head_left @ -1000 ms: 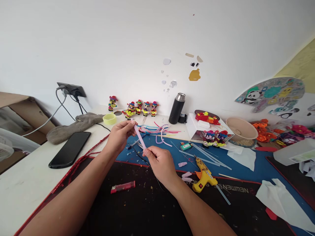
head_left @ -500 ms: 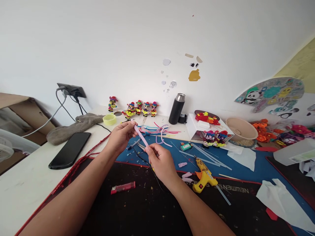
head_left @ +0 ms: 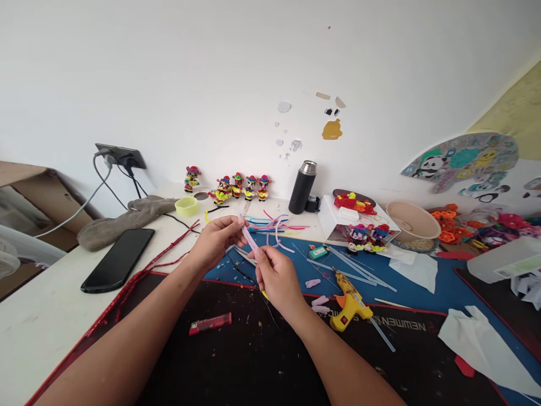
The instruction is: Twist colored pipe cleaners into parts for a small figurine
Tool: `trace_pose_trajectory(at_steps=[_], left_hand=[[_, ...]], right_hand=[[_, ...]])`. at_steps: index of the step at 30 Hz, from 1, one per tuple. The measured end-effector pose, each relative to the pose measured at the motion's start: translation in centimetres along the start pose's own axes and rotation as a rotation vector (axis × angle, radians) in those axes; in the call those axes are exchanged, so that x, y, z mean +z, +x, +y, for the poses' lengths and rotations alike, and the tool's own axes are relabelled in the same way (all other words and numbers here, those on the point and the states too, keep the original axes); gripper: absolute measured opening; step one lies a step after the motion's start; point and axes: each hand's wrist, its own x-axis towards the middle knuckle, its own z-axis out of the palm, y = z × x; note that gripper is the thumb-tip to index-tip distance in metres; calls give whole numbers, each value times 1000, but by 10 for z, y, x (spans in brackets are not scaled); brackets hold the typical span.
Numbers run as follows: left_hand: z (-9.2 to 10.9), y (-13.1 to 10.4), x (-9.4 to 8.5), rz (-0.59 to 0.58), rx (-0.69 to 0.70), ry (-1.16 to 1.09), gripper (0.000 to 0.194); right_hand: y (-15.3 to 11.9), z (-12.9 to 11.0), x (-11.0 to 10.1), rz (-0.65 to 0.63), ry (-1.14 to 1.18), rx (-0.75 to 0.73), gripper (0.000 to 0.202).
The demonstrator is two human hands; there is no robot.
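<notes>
While handling the lilac strips (head_left: 251,238) between both hands, hold them straight with light, even tension — enough to line them up, not enough to kink them. Pinching the far-left end between thumb and fingers with the left hand (head_left: 218,239), pinching the near-right end likewise with the right hand (head_left: 276,276). Held above the blue mat (head_left: 298,270), left of the yellow glue gun (head_left: 350,307). Can't tell the strip count or how hard pinched. Match the edges, then ease fingertips along in short moves; don't let the strips splay. Pinch close to the section being worked for finer control. Work clear of the dark wire (head_left: 242,272) — could snag. Avoid dragging through debris on the black mat (head_left: 236,372); could pick up specks.
</notes>
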Motion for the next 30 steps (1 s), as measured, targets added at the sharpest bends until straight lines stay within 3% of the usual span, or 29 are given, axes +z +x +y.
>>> trace_pose_trajectory(at_steps=[10,20,30], left_hand=[[0,-2,-3,-122,-39,-50,40],[3,-4,-4,-238,-138,12,39],[2,-5,-4,-313,-143,53,33]], right_hand=[[3,-5,-1,-37,320,140,45],[1,-9,0,-64,314,155,46],[2,-5,0,-85,308,133,46]])
